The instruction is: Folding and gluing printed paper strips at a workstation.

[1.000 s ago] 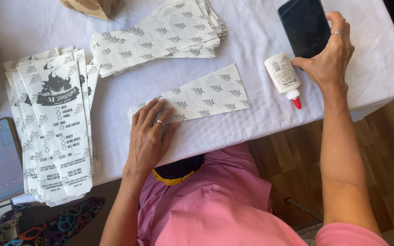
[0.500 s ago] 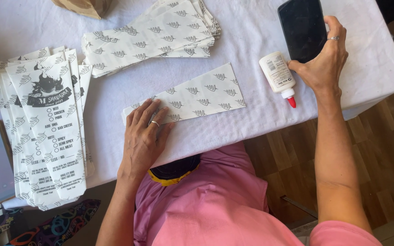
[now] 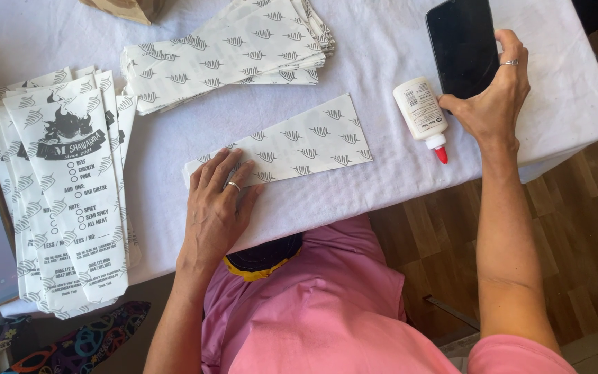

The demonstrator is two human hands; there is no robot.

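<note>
— What lies on the tabletop (image 3: 382, 41)?

— A white glue bottle (image 3: 420, 111) with a red tip lies near the right edge, beside a black phone (image 3: 461, 45). The right hand (image 3: 493, 97) has its fingers clenched round the phone. The left hand (image 3: 219, 208) lies flat, fingers released, pressing a patterned white paper sleeve (image 3: 299, 142) near the front edge. A stack of sleeves (image 3: 223, 55) sits behind; printed bags (image 3: 70, 187) lie left.

— Any change?

— The right hand has moved from the bottle to the phone.

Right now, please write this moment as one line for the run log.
left hand: flat on patterned paper strip | right hand: touching black phone | glue bottle: lying beside right hand | table: white cloth
</note>
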